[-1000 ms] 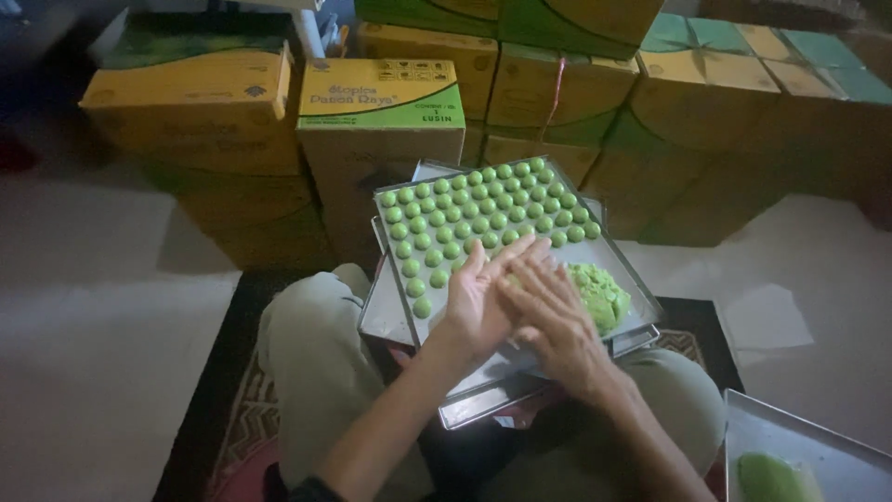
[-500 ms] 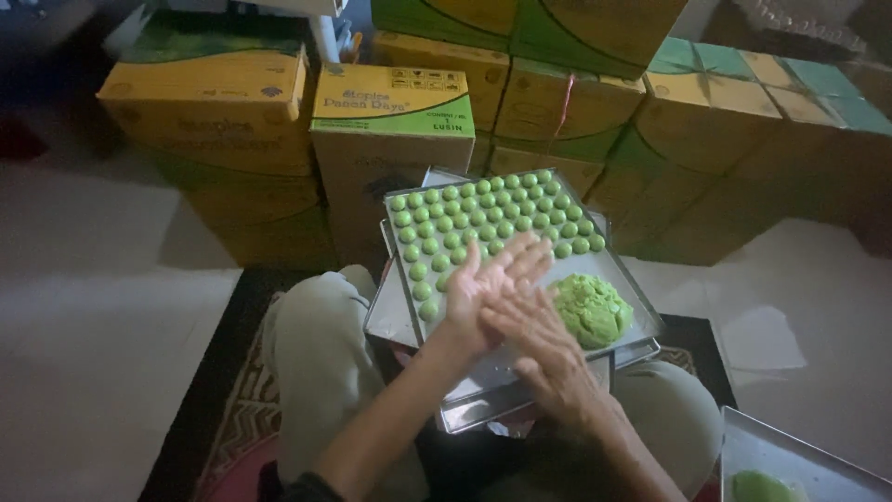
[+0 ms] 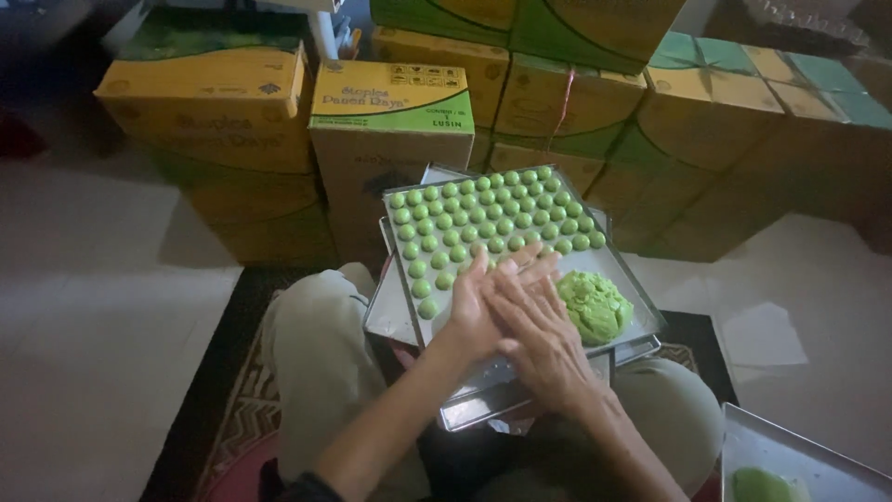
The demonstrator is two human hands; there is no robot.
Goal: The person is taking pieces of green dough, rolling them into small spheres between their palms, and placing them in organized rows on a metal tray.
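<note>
Two palms pressed flat together at frame centre: left hand (image 3: pixel 478 311) under right hand (image 3: pixel 539 336), fingers straight, likely rolling dough between them, piece hidden; keep pressure light and even; green dough lump (image 3: pixel 595 305) just right on metal tray (image 3: pixel 641 321), rolled green balls (image 3: pixel 483 218) in rows above

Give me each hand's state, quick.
Left hand: open, flat against the right, nothing seen held.
Right hand: open, palm pressed to the left, over the tray.

Stacked behind: yellow-and-green cardboard boxes (image 3: pixel 390 121), several deep, filling the background. Underfoot, a dark patterned rug (image 3: pixel 228 409) on a pale tiled floor (image 3: pixel 84 307). At lower right, the corner of another metal tray (image 3: pixel 799 460) with a green lump (image 3: pixel 762 483) in it.
</note>
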